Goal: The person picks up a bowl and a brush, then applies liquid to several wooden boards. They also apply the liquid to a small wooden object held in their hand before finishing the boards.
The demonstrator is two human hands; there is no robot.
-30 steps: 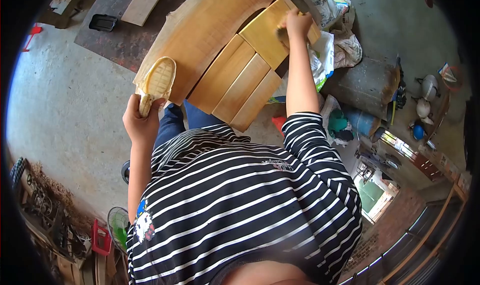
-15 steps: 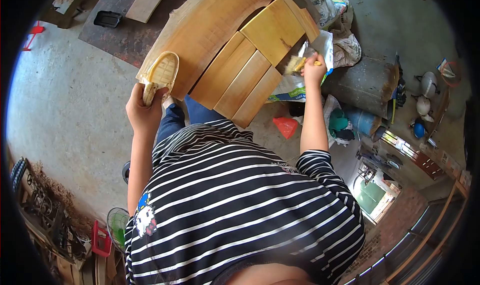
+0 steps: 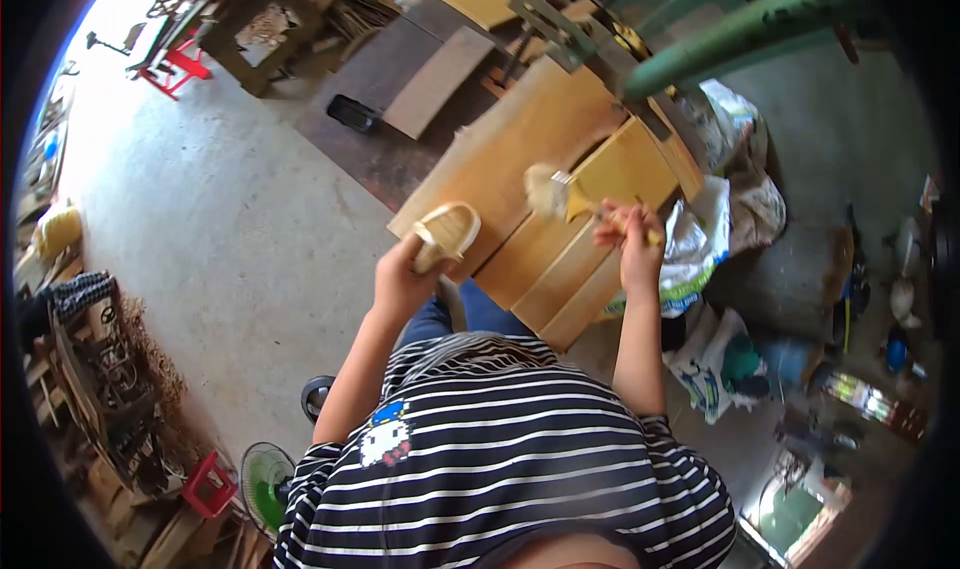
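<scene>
The left hand [image 3: 398,277] has its fingers shut on the oval piece's [image 3: 450,227] bottom, by the board's [image 3: 520,129] left corner. The right hand's [image 3: 638,244] fingers hold the brush [image 3: 576,201] behind its hairs.

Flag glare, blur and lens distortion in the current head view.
Head view: fisheye curvature, black vignette around the rim; glare at upper left, washing out the floor there; brush looks motion-blurred, striped shirt comparatively sharp.
</scene>
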